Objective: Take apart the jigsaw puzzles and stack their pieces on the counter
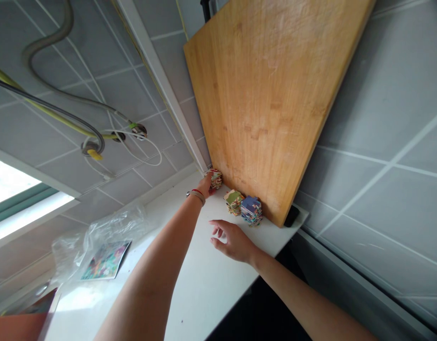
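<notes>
Three stacks of small, many-sided printed card pieces stand on the white tabletop [200,274], along the foot of a wooden board. My left hand [205,185] reaches to the farthest stack [216,179] with its fingers curled about the near side; part of that stack is hidden behind the hand. Beside it stand a green-topped stack [234,201] and a blue-topped stack [251,210], both a little uneven. My right hand [232,240] hovers over the table in front of these two, fingers loosely bent and apart, with nothing in it.
A large wooden board [271,104] leans against the tiled wall behind the stacks. Crumpled clear plastic [112,225] and a colourful printed sheet [106,259] lie at the table's left. Hoses and cables [62,102] hang by the left wall. A dark object [292,216] sits by the board's right corner.
</notes>
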A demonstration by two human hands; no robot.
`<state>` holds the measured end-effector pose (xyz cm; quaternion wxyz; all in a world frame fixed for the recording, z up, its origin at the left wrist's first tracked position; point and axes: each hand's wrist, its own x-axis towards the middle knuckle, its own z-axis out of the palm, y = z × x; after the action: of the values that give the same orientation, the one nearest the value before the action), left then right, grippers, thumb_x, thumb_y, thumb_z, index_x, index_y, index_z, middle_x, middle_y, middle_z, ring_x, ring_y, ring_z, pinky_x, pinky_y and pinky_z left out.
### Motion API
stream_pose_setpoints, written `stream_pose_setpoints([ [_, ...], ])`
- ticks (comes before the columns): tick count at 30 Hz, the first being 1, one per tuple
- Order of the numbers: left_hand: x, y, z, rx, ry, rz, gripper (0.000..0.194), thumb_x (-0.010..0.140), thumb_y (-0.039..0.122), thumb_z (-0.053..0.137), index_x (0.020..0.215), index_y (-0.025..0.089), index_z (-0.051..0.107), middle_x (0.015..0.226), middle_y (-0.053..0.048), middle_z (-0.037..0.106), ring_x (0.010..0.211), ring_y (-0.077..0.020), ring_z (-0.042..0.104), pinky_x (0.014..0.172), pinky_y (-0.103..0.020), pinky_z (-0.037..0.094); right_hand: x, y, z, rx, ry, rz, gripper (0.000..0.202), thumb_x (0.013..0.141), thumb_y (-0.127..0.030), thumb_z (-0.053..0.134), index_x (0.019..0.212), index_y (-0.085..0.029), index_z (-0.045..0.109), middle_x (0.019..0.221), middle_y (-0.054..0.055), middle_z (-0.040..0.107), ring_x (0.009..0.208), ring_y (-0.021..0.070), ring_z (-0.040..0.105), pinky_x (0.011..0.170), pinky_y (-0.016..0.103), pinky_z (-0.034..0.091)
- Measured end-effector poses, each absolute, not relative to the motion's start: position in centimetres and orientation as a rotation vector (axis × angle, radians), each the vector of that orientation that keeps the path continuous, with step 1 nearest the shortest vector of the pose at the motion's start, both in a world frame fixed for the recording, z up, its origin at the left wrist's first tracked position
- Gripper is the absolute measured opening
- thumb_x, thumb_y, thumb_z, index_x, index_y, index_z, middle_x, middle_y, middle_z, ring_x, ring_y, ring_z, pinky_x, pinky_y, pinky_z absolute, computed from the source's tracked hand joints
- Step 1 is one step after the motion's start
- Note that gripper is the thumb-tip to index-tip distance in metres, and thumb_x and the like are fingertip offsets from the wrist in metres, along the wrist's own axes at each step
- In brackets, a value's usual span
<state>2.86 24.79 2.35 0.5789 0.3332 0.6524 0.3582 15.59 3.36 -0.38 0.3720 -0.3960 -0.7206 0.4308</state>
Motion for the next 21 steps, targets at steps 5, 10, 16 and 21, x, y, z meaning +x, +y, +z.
stream_pose_setpoints([
  [5,2.2,24.7,3.1,0.789,1.779,0.761,0.039,0.078,0.058,0.069,0.087,0.022,0.058,0.076,-0.007,0.063,0.08,-0.0262,0.063,0.062,-0.033,0.044,15.7,3.4,-0.4,-1.002,-1.858,1.111,0.044,0.087,-0.028,0.065,0.13,-0.022,0.059,0.102,0.003,0.073,0.085,0.0171,0.066,0.082,0.032,0.053],
  [10,2.2,24.8,2.9,0.801,1.853,0.746,0.039,0.079,0.059,0.067,0.086,0.023,0.058,0.079,-0.009,0.065,0.091,-0.0321,0.064,0.065,-0.037,0.047,15.7,3.4,-0.2,-1.004,-1.871,1.108,0.044,0.087,-0.028,0.065,0.131,-0.023,0.061,0.098,0.002,0.074,0.085,0.0171,0.066,0.083,0.032,0.052],
  [16,1.9,24.8,2.5,0.788,1.801,0.761,0.039,0.078,0.061,0.066,0.084,0.023,0.059,0.076,-0.01,0.066,0.087,-0.033,0.066,0.064,-0.038,0.049,15.6,3.3,0.1,-1.018,-1.883,1.089,0.04,0.086,-0.026,0.065,0.126,-0.022,0.064,0.093,0.002,0.075,0.083,0.0186,0.067,0.083,0.034,0.053],
  [21,1.3,25.0,2.4,0.783,1.672,0.821,0.049,0.081,0.069,0.058,0.086,0.021,0.061,0.078,-0.013,0.067,0.088,-0.034,0.067,0.064,-0.039,0.05,15.6,3.4,0.1,-1.016,-1.876,1.09,0.039,0.087,-0.027,0.065,0.125,-0.021,0.065,0.092,0.002,0.075,0.082,0.0186,0.068,0.083,0.034,0.053],
])
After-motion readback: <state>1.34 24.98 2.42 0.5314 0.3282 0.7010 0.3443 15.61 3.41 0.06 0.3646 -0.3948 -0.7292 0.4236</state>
